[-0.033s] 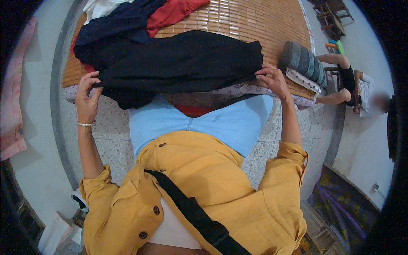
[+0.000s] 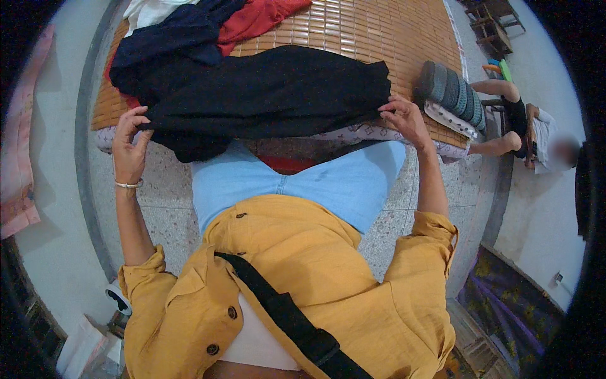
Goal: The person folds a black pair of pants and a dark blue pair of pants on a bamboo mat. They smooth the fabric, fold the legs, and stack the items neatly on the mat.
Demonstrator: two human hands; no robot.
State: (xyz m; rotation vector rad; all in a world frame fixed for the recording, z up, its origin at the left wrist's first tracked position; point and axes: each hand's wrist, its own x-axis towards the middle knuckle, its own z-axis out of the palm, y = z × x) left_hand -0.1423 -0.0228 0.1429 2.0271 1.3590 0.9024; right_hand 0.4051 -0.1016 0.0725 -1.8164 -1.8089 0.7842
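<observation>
A long black garment (image 2: 265, 91), shaped like trousers laid sideways, is spread across the near edge of a bed. Its left part hangs over the edge by my knees. My left hand (image 2: 131, 144) pinches it at the left end between thumb and fingers. At the lower right corner, below the straight end, my right hand (image 2: 407, 120) pinches the cloth too. Beyond its left part lies a dark navy garment (image 2: 167, 47), partly over a red cloth (image 2: 262, 20).
A slatted bamboo mat (image 2: 353, 28) covers the bed. Rolled grey and teal cloths (image 2: 451, 88) sit at its right, on a spotted white folded cloth (image 2: 449, 120). White cloth (image 2: 154, 11) lies far left. Another person (image 2: 540, 132) sits at the right. Pink curtain (image 2: 22, 139) hangs left.
</observation>
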